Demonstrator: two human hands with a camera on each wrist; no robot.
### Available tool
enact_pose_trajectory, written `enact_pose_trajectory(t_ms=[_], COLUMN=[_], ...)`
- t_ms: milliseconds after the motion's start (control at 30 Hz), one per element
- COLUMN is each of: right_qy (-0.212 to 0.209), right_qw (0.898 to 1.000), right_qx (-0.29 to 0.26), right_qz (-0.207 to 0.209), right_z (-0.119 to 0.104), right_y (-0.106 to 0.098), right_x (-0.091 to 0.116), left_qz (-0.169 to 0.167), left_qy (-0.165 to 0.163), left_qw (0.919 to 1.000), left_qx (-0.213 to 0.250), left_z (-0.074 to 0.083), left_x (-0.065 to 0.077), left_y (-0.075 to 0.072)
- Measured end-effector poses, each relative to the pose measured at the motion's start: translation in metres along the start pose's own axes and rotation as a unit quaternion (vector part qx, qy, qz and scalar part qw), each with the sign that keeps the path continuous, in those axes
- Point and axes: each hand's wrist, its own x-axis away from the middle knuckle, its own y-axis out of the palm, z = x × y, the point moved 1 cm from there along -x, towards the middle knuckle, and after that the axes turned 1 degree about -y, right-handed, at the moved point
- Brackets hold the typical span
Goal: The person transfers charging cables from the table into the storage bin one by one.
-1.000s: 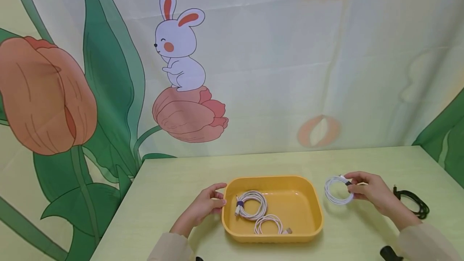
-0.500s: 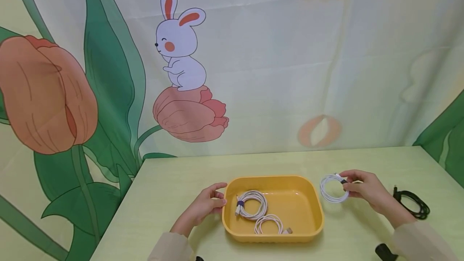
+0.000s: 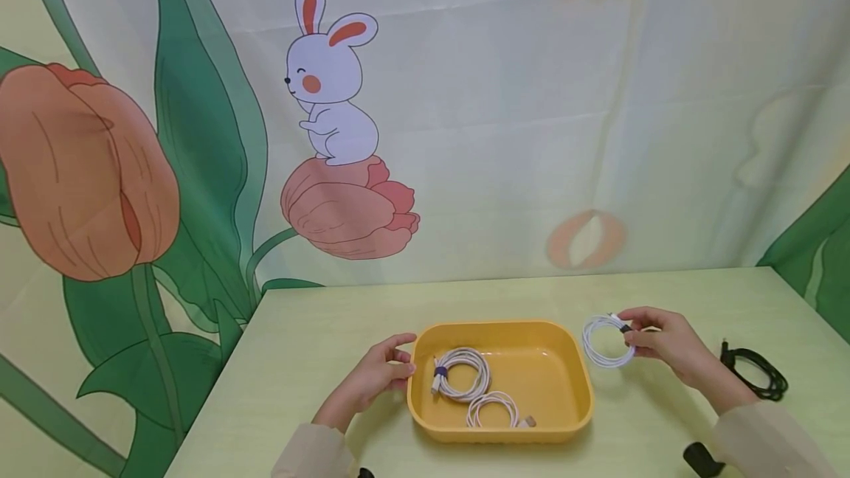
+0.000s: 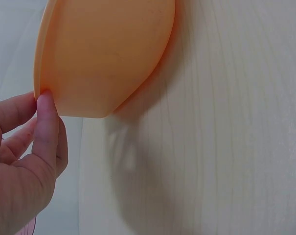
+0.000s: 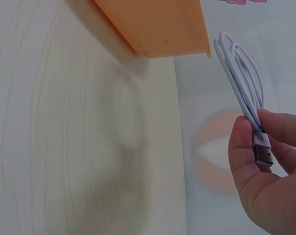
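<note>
My left hand (image 3: 378,373) pinches the left rim of a yellow plastic tray (image 3: 576,367); in the left wrist view, thumb and forefinger meet over the rim of the tray (image 4: 108,54). Inside the tray lie a thick coiled white cable (image 3: 481,375) with a purple tie and a thinner coiled white cable (image 3: 494,398) with a USB plug. To the right of the tray, my right hand (image 3: 671,341) pinches a coiled white USB cable (image 3: 591,349) by its dark tie, raised above the table. The right wrist view shows its metal USB plug (image 5: 263,155) between the fingers.
A coiled black cable (image 3: 764,375) lies on the pale wooden table (image 3: 319,330), right of my right forearm. A printed curtain (image 3: 478,131) with a rabbit and tulips hangs behind the table's far edge.
My right hand has moved left and slightly up with the coiled white USB cable, closer to the tray. The left hand and the tray have stayed in place.
</note>
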Motion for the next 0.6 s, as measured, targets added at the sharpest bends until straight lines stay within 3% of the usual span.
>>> enact_pose_trajectory(t_ms=[600], right_qy=[-0.021], right_qw=[0.999], right_qx=[-0.030], right_qz=[-0.018], right_z=[-0.010], right_y=[0.014], right_x=[-0.002], left_qz=[0.009], left_qy=[-0.007], left_qw=[0.9999], left_qx=[-0.007], left_z=[-0.002], left_x=[-0.001], left_y=[0.001])
